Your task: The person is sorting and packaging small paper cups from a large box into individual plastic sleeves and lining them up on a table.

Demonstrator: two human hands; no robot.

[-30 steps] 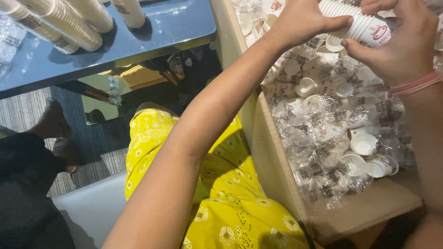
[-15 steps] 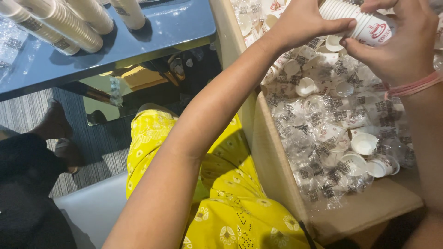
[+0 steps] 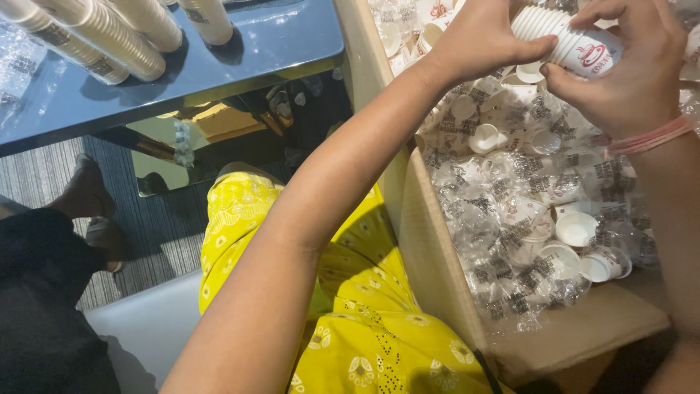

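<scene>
While both hands work above the cardboard box [image 3: 426, 241], they share one nested stack of white paper cups [image 3: 565, 36] held on its side at the top of the view. The left hand [image 3: 481, 36] is curled around the rim end of the stack, thumb against the rims. The right hand [image 3: 627, 66], a pink band [image 3: 649, 137] on its wrist, is closed around the base end, fingers wrapped over the red-printed outer cup. The box contains loose white paper cups [image 3: 576, 228] mixed with crumpled clear plastic sleeves [image 3: 503, 197]. On the dark blue table [image 3: 240, 58] to the left lie long sleeved cup stacks [image 3: 95, 33].
</scene>
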